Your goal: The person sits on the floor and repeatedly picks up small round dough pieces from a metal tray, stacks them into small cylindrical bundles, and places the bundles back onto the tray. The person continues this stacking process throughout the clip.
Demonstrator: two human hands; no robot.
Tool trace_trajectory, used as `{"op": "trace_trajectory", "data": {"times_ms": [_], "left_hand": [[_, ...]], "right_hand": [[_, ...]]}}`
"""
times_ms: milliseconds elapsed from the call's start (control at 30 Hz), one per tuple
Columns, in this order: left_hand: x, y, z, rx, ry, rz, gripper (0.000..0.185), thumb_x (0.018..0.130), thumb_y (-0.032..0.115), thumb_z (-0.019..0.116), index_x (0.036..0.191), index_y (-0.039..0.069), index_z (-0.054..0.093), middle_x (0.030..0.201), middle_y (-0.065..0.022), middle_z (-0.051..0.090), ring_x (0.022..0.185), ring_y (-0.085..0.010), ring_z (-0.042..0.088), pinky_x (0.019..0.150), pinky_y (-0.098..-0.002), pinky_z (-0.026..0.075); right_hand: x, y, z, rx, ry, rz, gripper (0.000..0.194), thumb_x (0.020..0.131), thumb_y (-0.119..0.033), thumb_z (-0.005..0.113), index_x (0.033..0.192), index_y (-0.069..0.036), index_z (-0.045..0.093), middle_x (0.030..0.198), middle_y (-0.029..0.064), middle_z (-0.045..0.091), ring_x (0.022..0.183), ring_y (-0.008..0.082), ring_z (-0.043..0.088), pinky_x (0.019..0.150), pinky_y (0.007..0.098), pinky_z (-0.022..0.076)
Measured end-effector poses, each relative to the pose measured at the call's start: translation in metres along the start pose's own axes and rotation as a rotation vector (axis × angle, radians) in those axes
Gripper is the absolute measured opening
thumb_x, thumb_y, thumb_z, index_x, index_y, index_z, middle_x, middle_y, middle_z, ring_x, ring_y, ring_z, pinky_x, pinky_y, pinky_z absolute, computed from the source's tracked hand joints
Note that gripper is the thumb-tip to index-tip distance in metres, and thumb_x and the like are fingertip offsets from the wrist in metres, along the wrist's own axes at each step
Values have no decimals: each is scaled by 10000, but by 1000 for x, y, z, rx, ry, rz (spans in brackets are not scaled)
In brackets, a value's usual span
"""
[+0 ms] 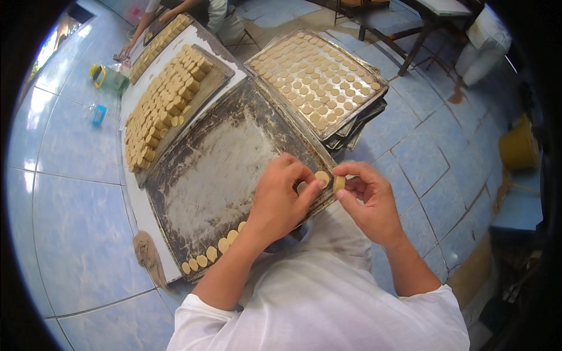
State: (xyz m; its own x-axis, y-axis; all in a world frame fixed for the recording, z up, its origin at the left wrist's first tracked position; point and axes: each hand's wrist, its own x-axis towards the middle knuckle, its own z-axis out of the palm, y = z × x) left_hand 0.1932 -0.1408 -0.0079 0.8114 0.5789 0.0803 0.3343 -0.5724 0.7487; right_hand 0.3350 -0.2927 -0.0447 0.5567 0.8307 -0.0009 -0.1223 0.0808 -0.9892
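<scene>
My right hand (pixel 371 199) pinches a short stack of round dough discs (pixel 339 183) between thumb and fingers, just past the right edge of a dark, worn baking tray (pixel 219 153). Over that tray's near right corner, my left hand (pixel 283 193) has thumb and index finger together at the edge of a single dough disc (pixel 322 177). Another disc (pixel 302 188) shows partly beneath the left hand. Along the tray's near edge runs a row of flat discs (pixel 211 253), and my left forearm hides part of it.
Many stacked discs (pixel 167 101) stand on a board beyond the tray. At right, a disc-covered metal tray (pixel 316 74) tops a pile of trays. A cloth (pixel 149 256) hangs at the table's left edge. Another person's hand (pixel 127 49) is at the far end, near a capped bottle (pixel 107 77).
</scene>
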Motion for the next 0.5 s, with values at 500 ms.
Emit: {"op": "trace_trajectory", "data": {"times_ms": [500], "left_hand": [[-4,-11,-25,-253,37,-47,174,965,161,762,944,-9,725,972,-133,642,870,-256,647,793,-374,526]], "right_hand": [[32,3,36,119,-119,-5,321,963,48,703,1277,9,648,1168,67,666,944,95,703,773,230,579]]}}
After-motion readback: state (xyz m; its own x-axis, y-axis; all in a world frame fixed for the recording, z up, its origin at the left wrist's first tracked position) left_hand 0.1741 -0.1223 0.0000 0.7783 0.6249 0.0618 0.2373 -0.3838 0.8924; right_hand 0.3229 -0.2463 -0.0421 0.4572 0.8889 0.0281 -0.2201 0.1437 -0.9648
